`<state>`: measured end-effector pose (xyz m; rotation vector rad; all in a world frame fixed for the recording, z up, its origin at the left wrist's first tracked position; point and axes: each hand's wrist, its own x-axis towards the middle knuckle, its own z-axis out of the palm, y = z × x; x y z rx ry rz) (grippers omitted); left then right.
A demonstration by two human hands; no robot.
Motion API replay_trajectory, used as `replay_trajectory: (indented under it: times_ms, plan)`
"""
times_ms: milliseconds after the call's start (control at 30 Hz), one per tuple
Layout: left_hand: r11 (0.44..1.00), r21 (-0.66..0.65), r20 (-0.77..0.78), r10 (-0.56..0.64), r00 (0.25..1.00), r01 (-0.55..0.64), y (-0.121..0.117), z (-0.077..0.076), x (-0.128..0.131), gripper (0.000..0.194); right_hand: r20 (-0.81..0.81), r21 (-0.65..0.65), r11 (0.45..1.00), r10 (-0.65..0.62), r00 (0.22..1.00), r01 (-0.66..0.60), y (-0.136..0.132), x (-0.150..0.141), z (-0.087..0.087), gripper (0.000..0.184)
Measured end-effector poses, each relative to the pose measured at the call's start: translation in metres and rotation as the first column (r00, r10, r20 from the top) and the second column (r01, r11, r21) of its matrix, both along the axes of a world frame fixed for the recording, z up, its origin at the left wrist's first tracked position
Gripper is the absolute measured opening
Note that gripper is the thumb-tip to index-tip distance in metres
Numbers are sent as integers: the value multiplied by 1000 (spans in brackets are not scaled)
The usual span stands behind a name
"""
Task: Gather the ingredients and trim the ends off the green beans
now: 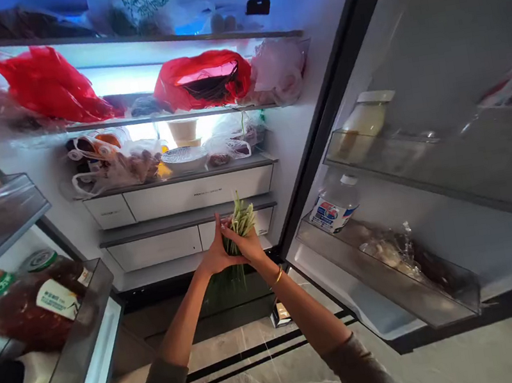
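Note:
A bunch of green stalks (pixel 242 218) stands upright in front of the open fridge's lower drawers (pixel 167 246). My right hand (pixel 247 249) is wrapped around the stalks at their middle. My left hand (pixel 216 255) presses against the bunch from the left, fingers closed on it. The stalks' lower ends hang below my hands. Both arms reach forward from grey sleeves.
Fridge shelves hold red plastic bags (pixel 49 82), a white bowl (pixel 184 157) and bagged food. The left door bin (pixel 75 323) carries jars; the right door shelf (pixel 396 279) holds a bottle (pixel 336 205) and a bag. A small box (pixel 281 312) lies on the tiled floor.

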<state>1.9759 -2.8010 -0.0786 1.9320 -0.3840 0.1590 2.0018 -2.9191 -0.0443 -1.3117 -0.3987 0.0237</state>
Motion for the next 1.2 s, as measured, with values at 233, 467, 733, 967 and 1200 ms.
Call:
replay_trajectory:
  times_ms: [233,467,733,967,1200]
  plan:
    - [944,-286,-121,138,983,-168,15,8,36,77,438,-537,829,113,892,159,23,37,41,33]
    - [900,-302,-94,300,949,-315,46,20,53,33,502,-598,730,21,865,329,-14,194,101,36]
    - [905,-296,-25,312,950,-305,54,51,90,33,500,-773,414,-68,863,480,13,327,159,13]
    - [927,-247,69,308,949,-283,30,76,127,24,643,-710,381,9,766,592,-3,350,151,20]
    - [831,-521,-33,207,978,-194,1,96,144,30,781,-625,116,108,615,772,-36,296,120,31]
